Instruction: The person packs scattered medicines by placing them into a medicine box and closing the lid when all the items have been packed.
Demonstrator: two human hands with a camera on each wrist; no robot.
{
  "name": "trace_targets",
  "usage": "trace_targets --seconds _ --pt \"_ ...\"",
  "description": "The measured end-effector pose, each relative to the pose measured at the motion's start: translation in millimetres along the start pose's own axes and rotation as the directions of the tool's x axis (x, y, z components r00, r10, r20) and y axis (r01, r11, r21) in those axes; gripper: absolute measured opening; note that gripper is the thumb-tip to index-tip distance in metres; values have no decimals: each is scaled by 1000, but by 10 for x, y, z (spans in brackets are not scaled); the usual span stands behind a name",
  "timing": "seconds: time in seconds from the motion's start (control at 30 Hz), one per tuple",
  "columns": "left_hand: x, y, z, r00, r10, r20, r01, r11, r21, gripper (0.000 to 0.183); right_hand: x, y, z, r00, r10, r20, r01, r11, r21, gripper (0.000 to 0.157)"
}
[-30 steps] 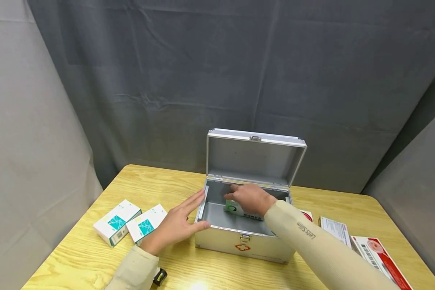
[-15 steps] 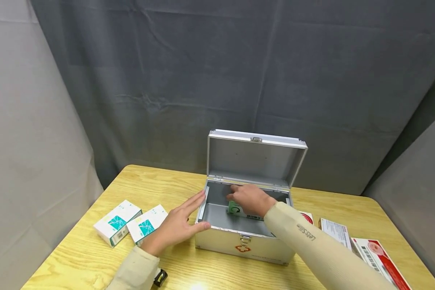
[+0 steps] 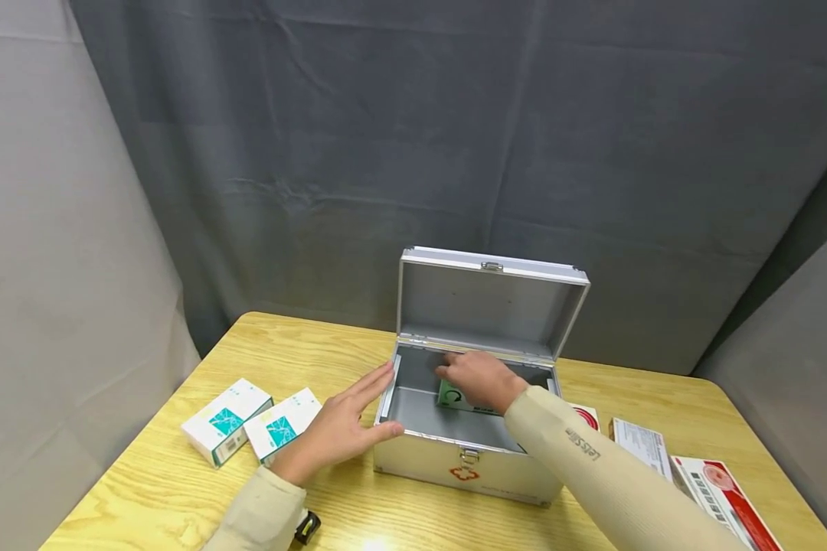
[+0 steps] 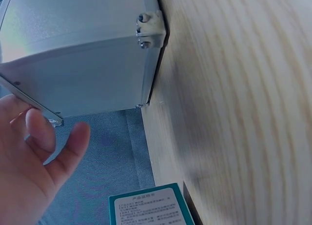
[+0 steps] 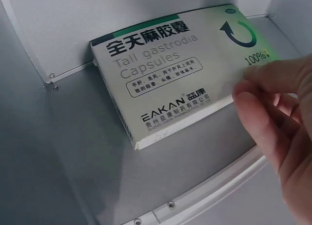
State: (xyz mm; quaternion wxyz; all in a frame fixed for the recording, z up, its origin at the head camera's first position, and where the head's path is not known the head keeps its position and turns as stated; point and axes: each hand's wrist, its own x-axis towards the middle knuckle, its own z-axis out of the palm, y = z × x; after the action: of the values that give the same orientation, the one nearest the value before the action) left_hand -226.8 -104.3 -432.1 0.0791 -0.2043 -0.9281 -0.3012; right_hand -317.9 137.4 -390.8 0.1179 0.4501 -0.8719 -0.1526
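An aluminium first-aid case (image 3: 465, 467) stands on the table with its lid (image 3: 489, 306) raised. Inside it, my right hand (image 3: 482, 379) pinches the lower edge of a white and green medicine box (image 5: 170, 73) between thumb and fingers. In the right wrist view the box's printed face is up, and its far edge meets the case's inner wall. My left hand (image 3: 344, 428) rests with straight fingers at the case's left rim, thumb spread near the front edge. The left wrist view shows this hand (image 4: 34, 156) beside the case's outer side (image 4: 87, 78).
Two white and teal medicine boxes (image 3: 227, 421) (image 3: 282, 425) lie left of the case. To the right lie a white box (image 3: 641, 444), a red and white box (image 3: 724, 497) and another box (image 3: 586, 415) partly behind the right sleeve. A grey curtain (image 3: 386, 153) hangs behind the table.
The medicine box has shifted slightly right inside the case along with my right hand. My left hand keeps its place at the rim. The head view has turned a little.
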Motion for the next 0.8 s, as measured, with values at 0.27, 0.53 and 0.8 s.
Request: trace_targets --seconds 0.27,0.53,0.8 --pt "6 18 -6 1000 6 -4 -6 1000 -2 83 11 8 21 1000 18 -4 -18 999 35 27" --pt "8 6 0 1000 -13 1 13 1000 -16 82 19 -1 6 1000 30 7 -31 997 71 26" --pt "29 5 12 1000 4 3 -4 1000 -20 82 -11 3 -36 998 52 28 -54 993 104 28"
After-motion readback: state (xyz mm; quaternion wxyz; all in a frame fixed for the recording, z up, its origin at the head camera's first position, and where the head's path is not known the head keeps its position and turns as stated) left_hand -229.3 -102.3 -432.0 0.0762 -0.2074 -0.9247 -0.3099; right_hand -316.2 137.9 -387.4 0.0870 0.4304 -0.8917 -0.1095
